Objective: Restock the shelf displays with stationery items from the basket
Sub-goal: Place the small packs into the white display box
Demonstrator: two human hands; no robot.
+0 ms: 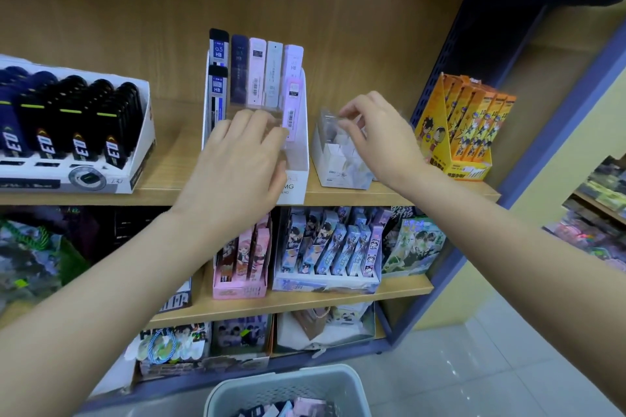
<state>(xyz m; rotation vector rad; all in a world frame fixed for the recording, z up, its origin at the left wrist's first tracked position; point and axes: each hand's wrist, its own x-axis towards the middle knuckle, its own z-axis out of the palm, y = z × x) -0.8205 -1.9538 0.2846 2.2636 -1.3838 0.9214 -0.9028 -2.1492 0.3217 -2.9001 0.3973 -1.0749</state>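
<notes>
Shelf board (372, 195): pale wood-grain laminate, flat, with a straight front edge. Two such boards show, one beneath the other, met at 3 o'clock by a dark blue perforated metal upright (450, 54).
White display box (301, 145): glossy card with slanted side walls and a clear plastic front tier, at 12 o'clock on the upper board.
Lead cases (256, 68): slim rectangular plastic tubes, upright. Seven are counted, five in the back row and two lower in front, in black, navy, pink, grey and lilac.
Left hand (237, 159): fingers nearly straight and side by side, tips touching the clear tier just beside the front pink case; thumb lies over the box front.
Right hand (379, 139): thumb and forefinger pinch a small clear case (330, 118); the other fingers are loosely curled.
Clear case: transparent hard plastic, held over the small carton (333, 176), at 1 o'clock.
Small carton: white card, open-topped, divided inside; a narrow strip of bare board separates it from the white display box.
Basket (281, 374): grey perforated plastic with a rounded rim, on the tiled floor at 6 o'clock, holding dark and pink packets.
Tiered tray (142, 132): white card at 9 o'clock, with four columns of black and navy cases.
Orange display box (440, 105): printed card at 3 o'clock, near the board's right end.
</notes>
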